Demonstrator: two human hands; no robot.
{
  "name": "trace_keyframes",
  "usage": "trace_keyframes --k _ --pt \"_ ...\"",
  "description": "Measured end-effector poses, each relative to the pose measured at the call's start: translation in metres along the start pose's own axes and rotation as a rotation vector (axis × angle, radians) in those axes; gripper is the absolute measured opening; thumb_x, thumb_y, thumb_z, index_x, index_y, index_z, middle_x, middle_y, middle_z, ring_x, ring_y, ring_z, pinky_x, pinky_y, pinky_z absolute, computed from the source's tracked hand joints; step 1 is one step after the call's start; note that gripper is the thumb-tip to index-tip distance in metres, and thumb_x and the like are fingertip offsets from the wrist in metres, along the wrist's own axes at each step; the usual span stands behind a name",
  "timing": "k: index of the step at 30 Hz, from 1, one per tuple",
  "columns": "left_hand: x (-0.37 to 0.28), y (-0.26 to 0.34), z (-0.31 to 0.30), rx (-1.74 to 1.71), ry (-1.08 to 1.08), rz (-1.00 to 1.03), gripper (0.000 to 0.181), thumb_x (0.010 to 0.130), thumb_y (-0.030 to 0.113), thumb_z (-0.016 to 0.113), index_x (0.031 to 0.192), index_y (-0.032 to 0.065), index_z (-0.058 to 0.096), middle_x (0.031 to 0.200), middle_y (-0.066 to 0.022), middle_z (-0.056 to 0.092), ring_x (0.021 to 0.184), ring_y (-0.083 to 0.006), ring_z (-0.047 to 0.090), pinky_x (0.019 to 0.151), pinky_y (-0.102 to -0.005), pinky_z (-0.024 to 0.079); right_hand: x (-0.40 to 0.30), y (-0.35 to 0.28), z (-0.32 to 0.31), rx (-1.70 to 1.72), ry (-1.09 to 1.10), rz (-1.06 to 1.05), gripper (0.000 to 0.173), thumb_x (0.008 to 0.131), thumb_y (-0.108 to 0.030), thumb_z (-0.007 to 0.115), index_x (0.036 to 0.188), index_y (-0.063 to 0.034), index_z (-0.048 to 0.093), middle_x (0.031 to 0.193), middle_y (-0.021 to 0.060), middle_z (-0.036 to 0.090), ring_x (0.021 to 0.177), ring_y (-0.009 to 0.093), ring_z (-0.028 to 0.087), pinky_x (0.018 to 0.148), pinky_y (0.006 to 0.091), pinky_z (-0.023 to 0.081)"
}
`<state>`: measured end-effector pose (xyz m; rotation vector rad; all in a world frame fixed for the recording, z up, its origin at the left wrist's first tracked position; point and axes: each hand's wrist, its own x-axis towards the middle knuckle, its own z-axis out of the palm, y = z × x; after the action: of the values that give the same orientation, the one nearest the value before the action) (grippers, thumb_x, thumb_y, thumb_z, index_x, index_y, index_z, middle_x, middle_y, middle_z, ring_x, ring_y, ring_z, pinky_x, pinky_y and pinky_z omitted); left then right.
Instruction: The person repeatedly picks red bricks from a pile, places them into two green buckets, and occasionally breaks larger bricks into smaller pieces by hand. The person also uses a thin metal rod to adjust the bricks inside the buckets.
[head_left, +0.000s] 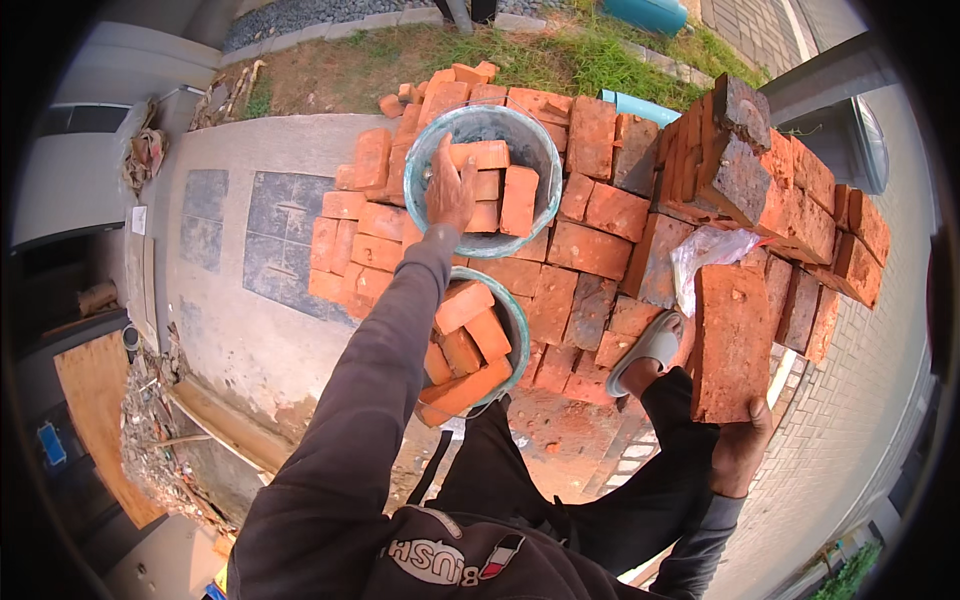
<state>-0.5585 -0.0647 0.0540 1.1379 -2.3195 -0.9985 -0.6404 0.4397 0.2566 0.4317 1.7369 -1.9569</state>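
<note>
My left hand (448, 187) reaches into the upper bucket (541, 139), with thumb and fingers around the left end of an orange-red clay brick (484, 155). Below that brick, several more lie in the bucket, one of them a long brick (519, 201) along the right side. On the right, my right hand (741, 456) grips the lower end of a large clay brick (731, 341), which it holds in front of the stack. A second bucket (519, 330), closer to my body, is heaped with bricks (461, 349).
A low brick pile (589, 240) spreads around the buckets, with a taller stack (795, 180) at right. A plastic bag (705, 259) lies on it. My sandaled foot (649, 352) rests on bricks. Rubble (161, 442) and a plywood sheet (101, 420) are at left.
</note>
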Motion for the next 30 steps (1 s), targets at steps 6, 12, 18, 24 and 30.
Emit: trace_keyframes --k 6,12,18,24,30 --pt "0.001 -0.010 -0.009 -0.107 -0.018 0.050 0.067 0.103 0.035 0.052 0.157 0.0053 0.026 0.159 -0.0211 0.034 0.145 -0.0409 0.034 0.118 -0.0498 0.033 -0.026 0.028 0.050 -0.372 -0.157 0.073 0.068 0.072 -0.037 0.075 0.121 0.0079 0.062 0.105 0.0083 0.065 0.094 0.016 0.061 0.081 0.0301 0.048" --pt "0.014 0.003 -0.034 0.102 0.002 0.179 0.061 0.104 0.032 0.052 0.154 0.0044 0.033 0.157 -0.0207 0.037 0.143 -0.0419 0.037 0.117 -0.0503 0.033 -0.038 0.032 0.078 -0.522 -0.210 0.100 0.057 0.063 -0.023 0.067 0.110 0.0096 0.063 0.086 0.0039 0.057 0.077 0.013 0.052 0.070 0.0277 0.043" --pt "0.078 0.012 -0.025 0.388 -0.164 0.226 0.058 0.104 0.032 0.052 0.154 0.0091 0.036 0.158 -0.0178 0.039 0.144 -0.0397 0.036 0.118 -0.0514 0.032 -0.042 0.031 0.090 -0.575 -0.231 0.092 0.054 0.062 -0.032 0.068 0.100 0.0062 0.062 0.087 0.0036 0.055 0.077 0.014 0.050 0.069 0.0276 0.040" --pt "0.111 0.023 -0.012 0.551 -0.365 0.171 0.054 0.105 0.036 0.048 0.153 0.0125 0.041 0.157 -0.0156 0.043 0.145 -0.0367 0.038 0.117 -0.0497 0.032 -0.038 0.040 0.070 -0.610 -0.262 0.121 0.053 0.059 -0.015 0.069 0.107 0.0087 0.065 0.090 0.0064 0.063 0.080 0.016 0.058 0.074 0.0291 0.048" --pt "0.107 0.042 -0.045 0.347 -0.288 0.269 0.040 0.105 0.038 0.050 0.126 0.0063 0.063 0.122 -0.0179 0.063 0.113 -0.0362 0.060 0.096 -0.0469 0.045 -0.038 0.026 0.079 -0.709 -0.263 0.039 0.052 0.058 -0.016 0.070 0.103 0.0077 0.066 0.084 0.0076 0.063 0.076 0.016 0.056 0.071 0.0296 0.047"
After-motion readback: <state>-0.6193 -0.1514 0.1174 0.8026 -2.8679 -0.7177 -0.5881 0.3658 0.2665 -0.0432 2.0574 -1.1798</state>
